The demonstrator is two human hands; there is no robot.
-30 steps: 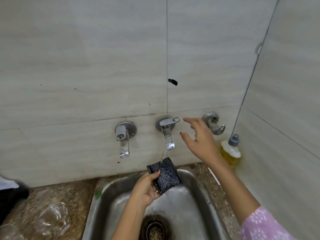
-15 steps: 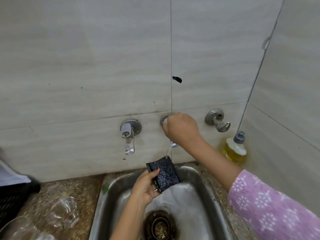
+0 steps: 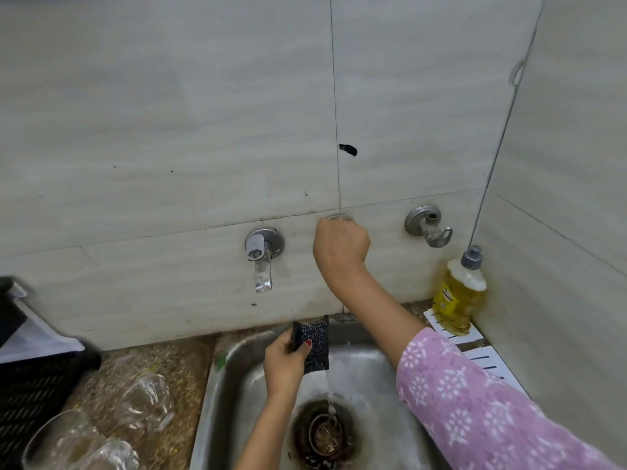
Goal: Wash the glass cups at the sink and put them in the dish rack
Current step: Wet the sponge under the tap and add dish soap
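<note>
Black scouring pad (image 3: 315, 344) gripped in left hand (image 3: 286, 364) curled fingers over sink (image 3: 244, 368), right hand (image 3: 341, 244) fisted around wall tap handle (image 3: 336, 217), glass cups (image 3: 146, 405) on counter (image 3: 163, 364).

I see left hand (image 3: 286, 362) low, thumb across the front of the scrub pad (image 3: 315, 346), fingers curled behind it. Right hand (image 3: 341, 244) raised, fist closed over the tap handle (image 3: 336, 217), forearm angling down below the grip.

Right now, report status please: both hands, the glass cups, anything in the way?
Left hand grips sponge over sink. Right hand grips middle tap. Glass cups lie on counter, left of sink, untouched. Nothing seen blocking.
</note>
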